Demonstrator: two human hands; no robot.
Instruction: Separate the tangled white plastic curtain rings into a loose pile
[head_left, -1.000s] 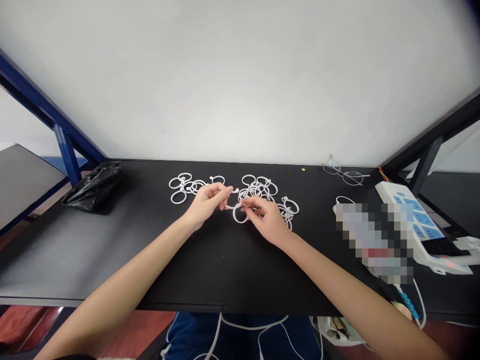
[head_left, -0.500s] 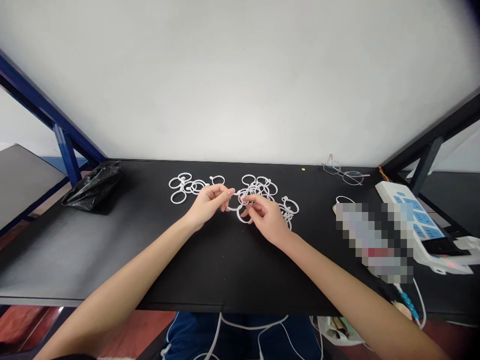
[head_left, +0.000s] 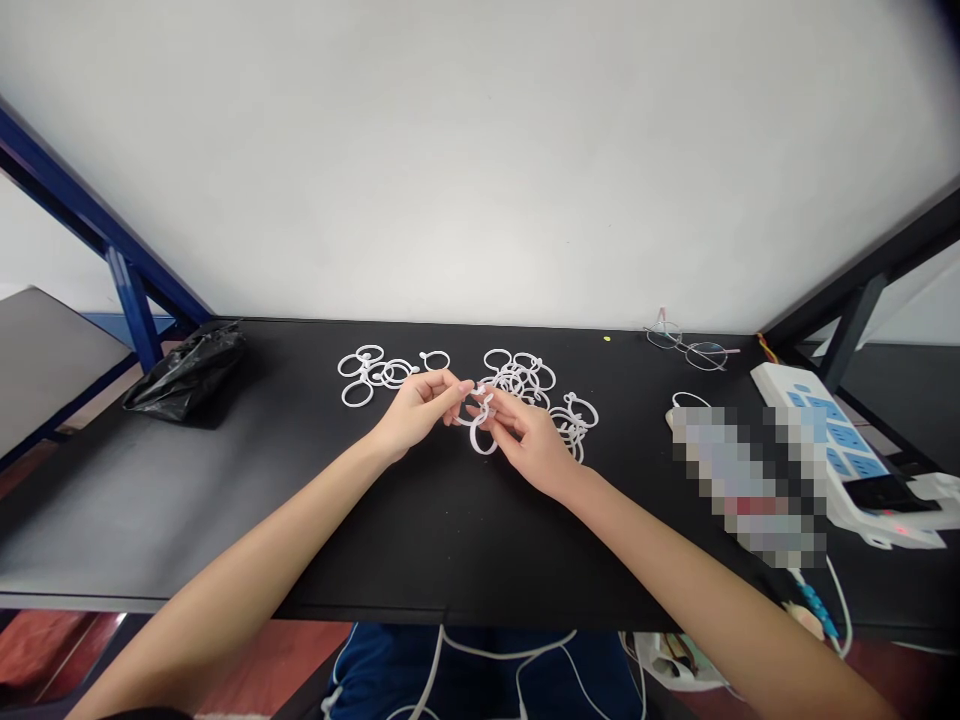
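Observation:
Over the middle of the black table (head_left: 375,520), my left hand (head_left: 420,410) pinches a thin white curtain ring (head_left: 462,422), mostly hidden by the fingers. Close beside it, my right hand (head_left: 534,440) has its thumb and fingers closed on another white curtain ring (head_left: 473,438), which hangs below the fingertips. The two rings meet between my hands; whether they are linked is too small to tell. Behind and to the right of my right hand lies a pile of similar rings (head_left: 553,376). A smaller group of rings (head_left: 357,404) lies beyond my left hand.
A black plastic bag (head_left: 191,375) sits at the far left. Eyeglasses (head_left: 706,356) lie near the wall. On the right are a blurred-out object (head_left: 750,490) and a white power strip (head_left: 787,385). White cables (head_left: 510,655) hang below the table's front edge.
My right hand has shifted slightly left with its ring, bringing its fingertips up to those of my left hand. The left hand stays nearly in place.

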